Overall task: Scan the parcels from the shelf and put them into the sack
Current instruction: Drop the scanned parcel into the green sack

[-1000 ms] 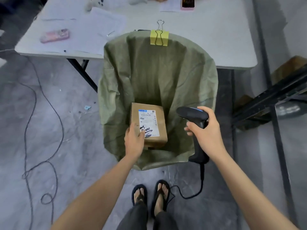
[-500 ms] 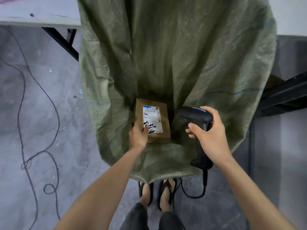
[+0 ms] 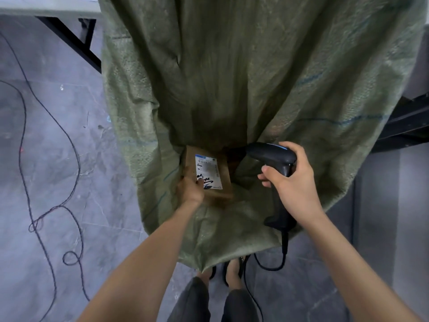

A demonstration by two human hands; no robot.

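A large, green woven-plastic sack (image 3: 232, 77) hangs open in front of the person, and everything here is placed against it. Inside its mouth, low and left of centre, sits a small brown cardboard parcel (image 3: 224, 177) with a white printed shipping label (image 3: 207, 170) facing up. The left hand (image 3: 190, 190) reaches over the sack's near rim and pinches the parcel's near end, thumb on the label. The parcel's long axis runs from that hand straight away from the person, toward the sack's dark bottom.

The right hand (image 3: 294, 182) is wrapped around the grip of a black handheld barcode scanner (image 3: 271, 156). It hovers over the right half of the sack's mouth, apart from the parcel, with its head turned left toward it. The scanner's black cable (image 3: 271, 266) trails below the sack's near rim.

The left hand alone carries the parcel and is the nearer one. Since the parcel already lies within the sack, the coming move is probably just a release. It should slide end first along its own length into the sack.
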